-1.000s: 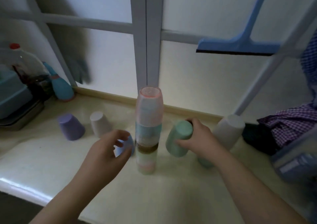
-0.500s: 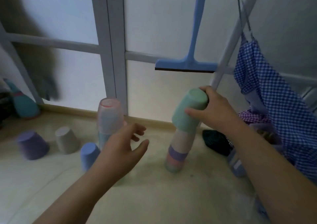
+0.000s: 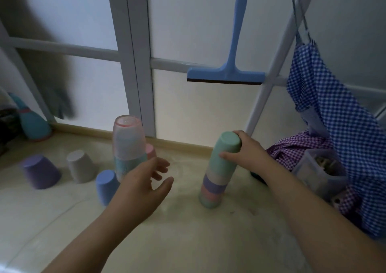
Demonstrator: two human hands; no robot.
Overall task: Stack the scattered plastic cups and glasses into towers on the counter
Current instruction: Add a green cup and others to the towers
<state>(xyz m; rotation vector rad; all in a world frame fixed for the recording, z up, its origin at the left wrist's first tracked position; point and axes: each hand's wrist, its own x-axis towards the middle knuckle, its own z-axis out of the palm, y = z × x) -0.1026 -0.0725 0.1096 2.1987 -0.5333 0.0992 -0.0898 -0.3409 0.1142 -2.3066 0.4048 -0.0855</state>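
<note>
A tower of upside-down cups (image 3: 214, 186) leans slightly on the counter (image 3: 188, 235), banded white, purple, pink and green. Its top is a green cup (image 3: 224, 152), and my right hand (image 3: 244, 152) grips that cup near its upper end. To the left stands a taller tower (image 3: 127, 147) with a translucent pink glass on top. My left hand (image 3: 144, 186) hovers open in front of that tower, fingers spread, holding nothing. Loose upturned cups sit further left: blue (image 3: 106, 186), grey (image 3: 80, 168) and purple (image 3: 39, 171). A pink cup (image 3: 150, 150) peeks out behind the tall tower.
A blue squeegee (image 3: 226, 75) hangs on the white window frame at the back. Checked cloth (image 3: 338, 130) and a clear plastic container (image 3: 320, 173) crowd the right side. A teal bowling-pin toy (image 3: 32, 122) stands at the far left by the wall.
My right hand carried the green cup from beside the tall tower to the right-hand tower and lowered it onto the top. My left hand left the blue cup and opened. The view swung right.
</note>
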